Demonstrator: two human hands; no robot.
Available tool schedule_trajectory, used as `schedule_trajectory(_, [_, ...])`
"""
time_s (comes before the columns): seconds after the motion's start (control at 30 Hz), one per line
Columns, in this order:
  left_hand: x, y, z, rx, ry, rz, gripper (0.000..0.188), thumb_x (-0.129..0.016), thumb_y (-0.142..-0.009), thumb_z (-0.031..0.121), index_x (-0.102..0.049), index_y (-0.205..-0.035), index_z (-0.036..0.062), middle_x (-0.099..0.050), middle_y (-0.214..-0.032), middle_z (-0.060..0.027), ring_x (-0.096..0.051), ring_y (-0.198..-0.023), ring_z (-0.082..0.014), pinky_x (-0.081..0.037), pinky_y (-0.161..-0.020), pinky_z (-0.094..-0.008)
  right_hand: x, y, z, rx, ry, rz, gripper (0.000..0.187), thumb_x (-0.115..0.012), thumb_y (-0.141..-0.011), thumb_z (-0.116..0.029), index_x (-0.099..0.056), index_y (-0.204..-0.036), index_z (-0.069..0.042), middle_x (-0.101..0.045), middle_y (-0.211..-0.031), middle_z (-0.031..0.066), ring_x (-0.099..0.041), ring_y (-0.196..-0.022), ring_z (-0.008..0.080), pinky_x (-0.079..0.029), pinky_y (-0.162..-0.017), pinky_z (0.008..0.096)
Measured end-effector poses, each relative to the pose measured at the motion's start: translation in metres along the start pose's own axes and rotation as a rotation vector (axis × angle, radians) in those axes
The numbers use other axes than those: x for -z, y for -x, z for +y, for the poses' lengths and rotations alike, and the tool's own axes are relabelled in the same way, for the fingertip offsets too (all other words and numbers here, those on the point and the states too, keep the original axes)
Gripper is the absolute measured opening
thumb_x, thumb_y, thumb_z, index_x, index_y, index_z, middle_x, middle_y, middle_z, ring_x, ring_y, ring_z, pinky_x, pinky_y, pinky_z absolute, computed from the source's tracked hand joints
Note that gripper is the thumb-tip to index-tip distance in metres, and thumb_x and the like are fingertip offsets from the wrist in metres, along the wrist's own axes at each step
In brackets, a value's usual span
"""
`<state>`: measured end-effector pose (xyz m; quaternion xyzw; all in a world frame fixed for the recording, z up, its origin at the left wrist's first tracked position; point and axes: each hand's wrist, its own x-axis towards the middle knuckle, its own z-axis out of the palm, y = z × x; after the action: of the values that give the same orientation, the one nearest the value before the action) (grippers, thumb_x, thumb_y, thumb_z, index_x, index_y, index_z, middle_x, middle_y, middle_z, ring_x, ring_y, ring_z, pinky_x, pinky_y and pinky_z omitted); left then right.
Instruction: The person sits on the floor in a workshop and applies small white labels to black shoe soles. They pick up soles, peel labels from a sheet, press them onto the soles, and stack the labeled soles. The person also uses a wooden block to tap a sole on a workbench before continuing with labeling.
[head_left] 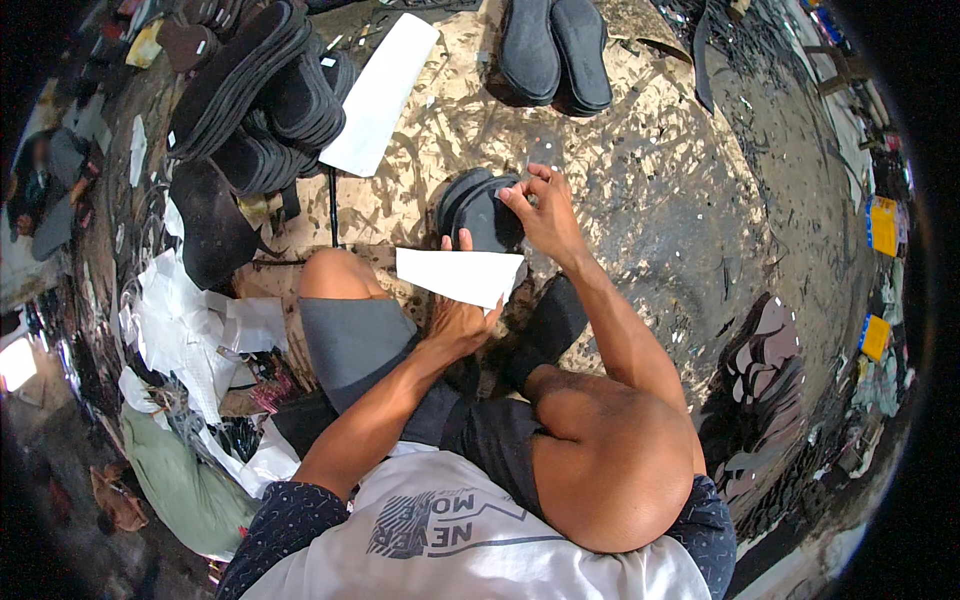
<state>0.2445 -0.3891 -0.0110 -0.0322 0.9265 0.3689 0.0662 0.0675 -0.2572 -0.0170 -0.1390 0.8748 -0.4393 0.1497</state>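
My left hand (462, 318) is closed on a white sheet (455, 273), its fingertips showing past the upper edge and its thumb at the lower edge. Just beyond the sheet lie several black shoe soles (482, 212), one over another, partly covered by it. My right hand (548, 218) is at the right edge of these soles, thumb and fingers bent together. A tiny pale spot shows by its thumb tip; whether the fingers hold it I cannot tell.
Stacked dark soles (240, 90) and another white sheet (380, 95) lie far left. Two black soles (555, 50) rest at the far edge of the stained board (640, 180). Crumpled white sheeting (190, 320) is left of my knee; brown cut pieces (765, 350) lie right.
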Motion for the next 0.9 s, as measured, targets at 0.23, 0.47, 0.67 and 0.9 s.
schedule_trajectory(0.23, [0.004, -0.002, 0.011, 0.001, -0.025, -0.048, 0.062, -0.053, -0.097, 0.027, -0.042, -0.150, -0.0030, 0.003, -0.167, -0.0308, 0.000, -0.152, -0.0552, -0.007, -0.122, -0.0604, 0.001, -0.012, 0.022, 0.088, 0.063, 0.220, 0.050, -0.078, -0.091, -0.023, -0.051, -0.125, 0.003, -0.055, -0.122, 0.0204, -0.054, -0.114, 0.0288, -0.049, -0.093, 0.0403])
schedule_trajectory(0.47, [0.010, 0.027, 0.013, 0.026, 0.011, -0.009, 0.065, -0.051, -0.099, 0.029, -0.037, -0.153, -0.0043, 0.002, -0.167, -0.0322, -0.001, -0.152, -0.0551, -0.006, -0.123, -0.0602, 0.020, -0.008, 0.029, -0.352, -0.637, 0.011, 0.055, -0.071, -0.095, -0.008, -0.038, -0.139, -0.003, -0.065, -0.099, 0.0042, -0.059, -0.090, 0.0126, -0.048, -0.078, 0.0279])
schedule_trajectory(0.67, [0.001, 0.029, 0.010, 0.030, 0.007, 0.078, 0.051, -0.052, -0.097, 0.031, -0.061, -0.138, 0.0028, -0.005, -0.165, -0.0347, -0.011, -0.148, -0.0597, -0.016, -0.120, -0.0634, 0.008, -0.019, 0.011, -0.281, -0.551, -0.168, 0.054, -0.072, -0.095, -0.008, -0.038, -0.136, -0.001, -0.065, -0.101, 0.0069, -0.061, -0.094, 0.0134, -0.050, -0.082, 0.0290])
schedule_trajectory(0.9, [-0.003, 0.028, 0.007, 0.102, 0.024, 0.032, 0.058, -0.054, -0.096, 0.036, -0.055, -0.142, 0.0008, -0.003, -0.167, -0.0314, -0.008, -0.150, -0.0573, -0.015, -0.120, -0.0629, -0.010, -0.035, 0.011, -0.148, -0.341, -0.153, 0.049, -0.075, -0.092, -0.010, -0.042, -0.127, -0.001, -0.065, -0.090, 0.0076, -0.062, -0.081, 0.0135, -0.050, -0.070, 0.0291])
